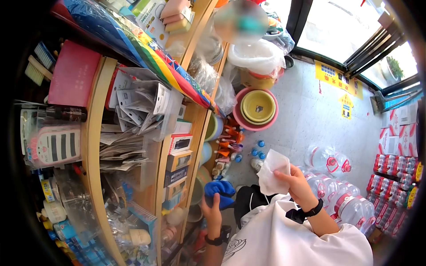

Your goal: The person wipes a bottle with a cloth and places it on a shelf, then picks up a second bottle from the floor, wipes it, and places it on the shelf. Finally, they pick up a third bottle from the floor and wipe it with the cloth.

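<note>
My right hand (pixel 298 187) pinches a white tissue (pixel 274 174) between thumb and fingers, held up in front of my body. A crumpled blue cloth (pixel 220 190) is in my left hand (pixel 213 215), which is closed round its near side beside the wooden shelf. Its far fingers are hidden behind the cloth. Both wrists wear dark bands, and the white shirt (pixel 297 241) fills the space below the hands.
Left stand wooden shelves (pixel 95 133) packed with boxes, cards and brushes. Nested yellow and pink basins (pixel 258 107) and several spray bottles (pixel 230 139) are on the floor ahead. Large water bottles (pixel 341 190) and stacked red-and-white packs (pixel 395 177) lie right, near a glass door (pixel 328 26).
</note>
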`<state>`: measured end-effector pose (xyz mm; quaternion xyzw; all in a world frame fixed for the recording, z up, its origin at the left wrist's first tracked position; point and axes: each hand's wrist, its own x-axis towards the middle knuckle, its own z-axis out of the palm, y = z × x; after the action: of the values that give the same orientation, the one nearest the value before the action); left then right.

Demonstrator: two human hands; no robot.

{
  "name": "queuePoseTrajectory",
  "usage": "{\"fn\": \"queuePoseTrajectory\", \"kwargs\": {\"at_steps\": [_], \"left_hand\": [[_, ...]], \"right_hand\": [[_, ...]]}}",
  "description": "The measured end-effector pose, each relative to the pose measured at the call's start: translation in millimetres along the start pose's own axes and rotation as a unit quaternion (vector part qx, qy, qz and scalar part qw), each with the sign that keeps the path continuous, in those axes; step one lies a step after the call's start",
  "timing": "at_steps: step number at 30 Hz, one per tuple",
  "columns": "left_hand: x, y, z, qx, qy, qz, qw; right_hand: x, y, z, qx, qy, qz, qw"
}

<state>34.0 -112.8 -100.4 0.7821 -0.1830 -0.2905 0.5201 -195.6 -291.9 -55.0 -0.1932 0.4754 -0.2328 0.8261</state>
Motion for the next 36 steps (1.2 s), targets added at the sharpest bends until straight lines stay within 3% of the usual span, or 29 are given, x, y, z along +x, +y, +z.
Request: {"fn": "queuePoseTrajectory", "kwargs": {"at_steps": [3, 8, 12, 15, 16, 17, 20, 23, 28, 36], "left_hand": [[-3.1, -9.6, -6.4, -0.018, -0.010, -0.065, 0.998], [-14.1, -20.0, -18.4, -0.025, 0.015, -0.082, 0.996], [-21.4, -9.0, -17.7, -0.043, 0.044, -0.083, 0.995], [-24.9, -12.8, -21.9, -0.049, 0.056, -0.108, 0.991], [-25.0, -15.8, -22.5, -0.048, 0.061, -0.108, 0.991], [-25.7, -20.6, -24.9, -0.038, 0.050, -0.099, 0.993], [-30.8, -20.9, -24.7, -0.015, 0.056, -0.089, 0.994], [-37.7, -11.8, -22.2, -0.001, 0.045, -0.072, 0.996], [-37.1, 6.0, -15.1, -0.034, 0.023, -0.075, 0.996], [-43.5, 15.9, -6.9, -0.043, 0.031, -0.019, 0.998]], "right_hand": [[-3.0, -3.7, 6.1, -0.038, -0.012, 0.021, 0.999], [-10.5, -13.2, 29.3, -0.032, -0.075, 0.096, 0.992], [-29.6, -24.3, 43.0, -0.040, -0.158, 0.101, 0.981], [-64.0, -48.9, 46.1, 0.037, -0.250, 0.050, 0.966], [-72.2, -49.5, 44.3, 0.079, -0.290, -0.016, 0.954], [-86.8, -47.6, 47.1, 0.111, -0.254, -0.099, 0.956], [-106.6, -54.8, 55.6, 0.130, -0.280, -0.288, 0.907], [-114.1, -61.8, 72.4, 0.126, -0.352, -0.395, 0.839], [-114.8, -48.5, 104.7, 0.027, -0.425, -0.412, 0.806], [-127.7, -42.1, 109.7, -0.066, -0.401, -0.442, 0.800]]}}
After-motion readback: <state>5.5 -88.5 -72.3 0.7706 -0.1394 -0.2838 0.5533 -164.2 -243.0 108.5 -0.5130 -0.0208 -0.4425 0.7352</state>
